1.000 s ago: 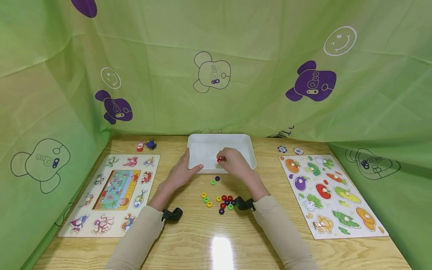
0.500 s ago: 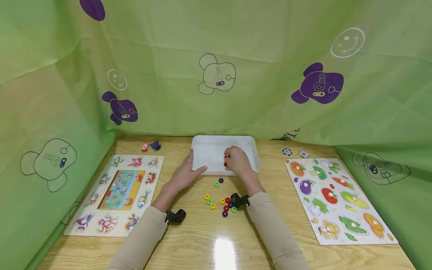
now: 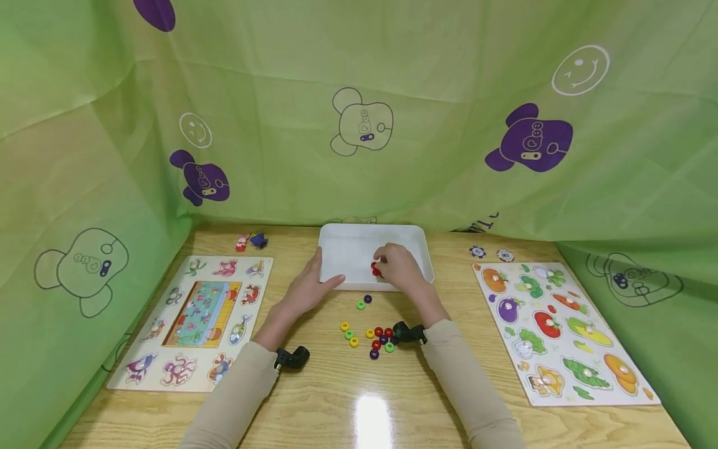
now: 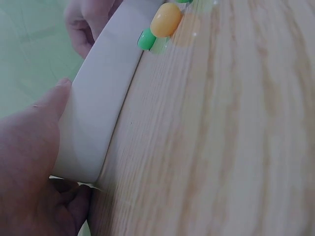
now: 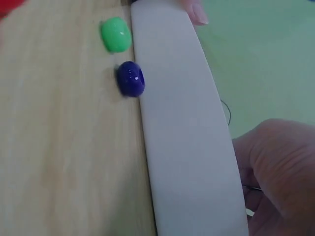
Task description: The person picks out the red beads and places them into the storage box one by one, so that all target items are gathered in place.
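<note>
A shallow white tray [image 3: 352,249] stands at the back middle of the table. My left hand [image 3: 305,290] grips its near left corner; in the left wrist view the thumb lies on the rim and the fingers curl round the corner outside. Over the near right part of the tray, my right hand [image 3: 399,268] pinches something small and red that looks like beads [image 3: 376,269]. How many it holds is partly hidden by the fingers. A green bead [image 5: 116,34] and a purple bead [image 5: 131,79] lie just outside the tray's near wall.
Several loose beads, yellow [image 3: 354,342], red [image 3: 376,344], green and purple, are scattered before the tray. A sea-animal puzzle board [image 3: 191,374] lies left, a vegetable puzzle board [image 3: 561,349] right. Two small figures [image 3: 250,241] and two chips [image 3: 490,254] sit farther back. Green cloth [image 3: 280,156] encloses the table.
The head view has shifted a little. My right hand has turned slightly, its wrist swinging right, with the red beads still at its fingertips. The left hand stays on the tray corner.
</note>
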The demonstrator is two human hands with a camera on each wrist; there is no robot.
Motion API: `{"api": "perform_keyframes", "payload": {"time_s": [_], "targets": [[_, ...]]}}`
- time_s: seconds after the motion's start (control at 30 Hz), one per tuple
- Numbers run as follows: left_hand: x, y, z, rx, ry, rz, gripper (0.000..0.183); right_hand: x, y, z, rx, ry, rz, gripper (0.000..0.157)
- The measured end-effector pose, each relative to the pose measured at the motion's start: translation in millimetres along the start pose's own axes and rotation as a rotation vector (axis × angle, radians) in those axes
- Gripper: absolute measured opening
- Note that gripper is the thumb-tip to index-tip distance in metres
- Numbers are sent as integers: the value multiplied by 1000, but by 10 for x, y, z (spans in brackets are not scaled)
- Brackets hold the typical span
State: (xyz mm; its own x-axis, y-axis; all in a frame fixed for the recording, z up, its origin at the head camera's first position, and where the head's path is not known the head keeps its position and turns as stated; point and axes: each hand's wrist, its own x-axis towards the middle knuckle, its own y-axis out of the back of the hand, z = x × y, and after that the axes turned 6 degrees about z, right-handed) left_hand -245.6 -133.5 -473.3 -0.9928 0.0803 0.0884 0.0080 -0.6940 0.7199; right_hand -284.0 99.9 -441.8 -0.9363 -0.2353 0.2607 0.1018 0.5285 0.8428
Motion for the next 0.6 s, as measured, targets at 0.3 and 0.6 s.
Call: {"api": "perform_keyframes", "payload": {"time_s": [0.3,0.6], "targets": [[-9,6,11,-2,-4,-7,99,-211,161,-34,13,95,9,13],[-6,-8,1,4,2,-6,98,-510,375,-209,116,204,-136,14]]}}
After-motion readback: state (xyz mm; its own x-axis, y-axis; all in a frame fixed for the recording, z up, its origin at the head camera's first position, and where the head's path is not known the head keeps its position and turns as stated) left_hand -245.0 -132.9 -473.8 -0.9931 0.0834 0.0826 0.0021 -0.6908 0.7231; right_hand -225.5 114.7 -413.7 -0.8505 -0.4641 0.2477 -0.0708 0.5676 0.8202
